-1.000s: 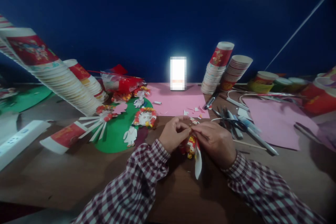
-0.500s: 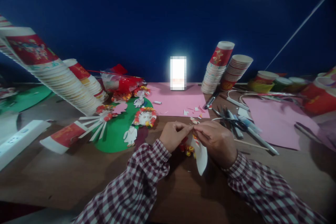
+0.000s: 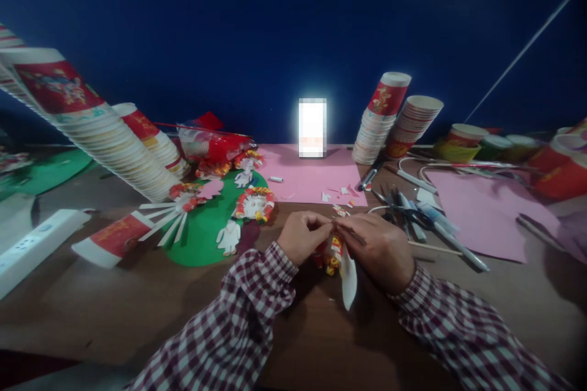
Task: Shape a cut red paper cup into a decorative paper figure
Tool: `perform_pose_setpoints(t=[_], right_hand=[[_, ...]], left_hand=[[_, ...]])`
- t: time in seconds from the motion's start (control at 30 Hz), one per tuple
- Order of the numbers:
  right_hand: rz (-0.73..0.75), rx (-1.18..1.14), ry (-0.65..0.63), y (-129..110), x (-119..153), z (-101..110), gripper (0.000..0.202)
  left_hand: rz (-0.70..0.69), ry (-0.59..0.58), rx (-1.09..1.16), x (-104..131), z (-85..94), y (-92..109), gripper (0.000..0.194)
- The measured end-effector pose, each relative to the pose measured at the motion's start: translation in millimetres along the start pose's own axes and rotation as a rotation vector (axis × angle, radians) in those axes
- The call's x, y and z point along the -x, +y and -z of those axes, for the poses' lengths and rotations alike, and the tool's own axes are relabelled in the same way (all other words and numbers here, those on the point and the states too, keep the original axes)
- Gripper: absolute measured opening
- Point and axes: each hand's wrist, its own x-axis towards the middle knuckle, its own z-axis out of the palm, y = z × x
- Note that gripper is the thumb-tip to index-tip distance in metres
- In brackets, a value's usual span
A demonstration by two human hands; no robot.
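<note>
Fingertips of my left hand (image 3: 305,237) and my right hand (image 3: 378,245) meet in a pinch over the dark table. Between them is a cut paper cup (image 3: 350,288), its white round part hanging tilted below my right fingers. Red and yellow curled strips (image 3: 331,265) of it show under the fingertips. Both hands are closed on its strips; the exact pinch point is hidden. Left of my hands, a similar curled-strip cup piece (image 3: 254,203) and a white paper figure (image 3: 228,237) lie on green paper (image 3: 192,247).
Pink paper (image 3: 293,180) with scraps lies ahead, below a bright blurred screen (image 3: 312,128). Tall leaning cup stacks (image 3: 114,146) stand left, with a power strip (image 3: 41,244) and a tipped cup (image 3: 114,238). Scissors (image 3: 417,215), pens and more cup stacks (image 3: 373,134) are at right.
The white part of the cut cup has turned to look narrower and more edge-on. My fingers stay together in nearly the same place, with the right hand slightly shifted.
</note>
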Motion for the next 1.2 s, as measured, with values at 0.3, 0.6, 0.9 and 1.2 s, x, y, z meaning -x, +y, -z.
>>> perform_pose_setpoints(t=[0.3,0.6,0.9,1.2], right_hand=[[0.097,0.034,-0.041,0.7,-0.9,6.4,0.019],[0.171,0.077,0.122,-3.8,-0.7,14.5,0.030],[-0.100,-0.302,0.252,-13.0,2.6,11.5,0.017],[-0.531,-1.011,0.010,-7.1,-2.1,-3.0,0.021]], left_hand=[[0.082,-0.019,0.117,-1.8,5.2,-3.5,0.024],[0.082,-0.049,0.274,-3.1,11.3,-1.1,0.028],[0.035,0.096,0.590,-7.6,13.0,4.3,0.023],[-0.064,0.058,0.395,-0.6,2.1,1.7,0.025]])
